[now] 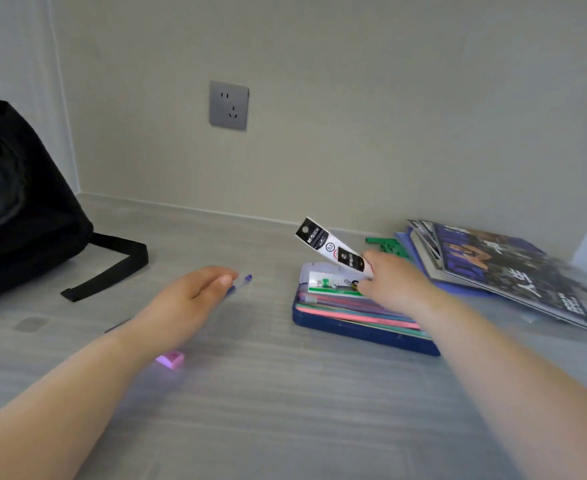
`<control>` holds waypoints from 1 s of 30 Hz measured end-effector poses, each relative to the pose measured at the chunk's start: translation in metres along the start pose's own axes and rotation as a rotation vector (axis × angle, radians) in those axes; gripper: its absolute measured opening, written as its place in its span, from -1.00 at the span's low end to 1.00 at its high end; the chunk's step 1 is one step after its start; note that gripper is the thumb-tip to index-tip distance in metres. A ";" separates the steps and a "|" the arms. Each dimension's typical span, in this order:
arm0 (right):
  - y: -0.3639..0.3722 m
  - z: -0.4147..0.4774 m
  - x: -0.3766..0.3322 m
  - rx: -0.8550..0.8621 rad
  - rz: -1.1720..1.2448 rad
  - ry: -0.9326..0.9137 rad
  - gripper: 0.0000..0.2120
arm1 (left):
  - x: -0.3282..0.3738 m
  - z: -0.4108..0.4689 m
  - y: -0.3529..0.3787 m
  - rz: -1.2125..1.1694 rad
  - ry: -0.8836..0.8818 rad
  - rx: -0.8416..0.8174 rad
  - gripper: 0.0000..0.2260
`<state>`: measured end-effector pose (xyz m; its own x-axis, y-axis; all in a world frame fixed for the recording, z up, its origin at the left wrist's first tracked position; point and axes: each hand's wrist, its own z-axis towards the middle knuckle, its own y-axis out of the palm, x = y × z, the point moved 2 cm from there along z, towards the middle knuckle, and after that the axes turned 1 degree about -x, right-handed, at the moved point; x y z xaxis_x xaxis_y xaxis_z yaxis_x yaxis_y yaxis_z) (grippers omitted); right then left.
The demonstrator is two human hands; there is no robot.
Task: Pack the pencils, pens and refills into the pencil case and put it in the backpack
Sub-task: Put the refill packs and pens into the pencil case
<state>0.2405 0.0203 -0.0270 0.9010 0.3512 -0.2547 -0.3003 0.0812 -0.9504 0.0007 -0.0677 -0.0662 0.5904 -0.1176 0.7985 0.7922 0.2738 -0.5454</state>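
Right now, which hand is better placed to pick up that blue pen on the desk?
The left hand: it hovers right over the blue pen, while the right hand already holds a refill packet.

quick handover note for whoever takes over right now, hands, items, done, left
Right hand: holds the black-and-white refill pack, tilted up above the open pencil case.
Left hand: open, palm down over a blue pen on the desk; no grip visible.
Pencil case: open, holds coloured pens and packs.
Backpack: far left.
Done: some items in the case.
Left: refill pack, blue pen, close case, put in backpack.
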 end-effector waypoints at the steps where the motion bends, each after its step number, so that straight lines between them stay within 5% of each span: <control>1: 0.006 -0.001 0.008 -0.025 -0.005 0.031 -0.92 | 0.006 0.003 0.006 0.020 0.038 -0.016 -0.76; 5: 0.020 -0.005 0.017 -0.061 -0.049 0.033 -0.59 | 0.032 0.012 0.037 0.090 0.150 -0.107 -0.69; 13: 0.016 -0.015 0.035 -0.023 0.171 -0.098 -0.37 | 0.056 0.042 0.102 0.258 0.163 -0.108 -0.48; 22: -0.007 -0.033 0.097 -0.307 0.172 0.223 -0.43 | 0.035 0.052 0.115 0.376 0.140 -0.278 -0.61; 30: -0.013 -0.028 0.089 0.009 0.272 0.133 -0.74 | 0.047 0.046 0.112 0.411 0.210 -0.175 -0.70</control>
<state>0.3336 0.0247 -0.0423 0.8200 0.2362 -0.5213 -0.5384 0.0094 -0.8426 0.1098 0.0011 -0.0780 0.8638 -0.2287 0.4490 0.4902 0.1755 -0.8537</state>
